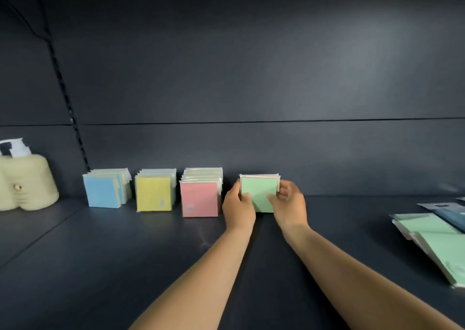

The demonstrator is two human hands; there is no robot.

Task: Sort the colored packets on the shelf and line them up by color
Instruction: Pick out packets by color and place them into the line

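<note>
While both hands pinch the green packets [259, 193] upright, left hand [237, 207] at 9 o'clock, right hand [289, 203] at 3, square them level with the pink stack [200, 200] before letting go.

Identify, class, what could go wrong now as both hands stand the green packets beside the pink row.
1. The upright green paper packets, pinched between left hand and right hand, may topple once released.
2. The left hand sits near the pink packet row and could knock it.
</note>
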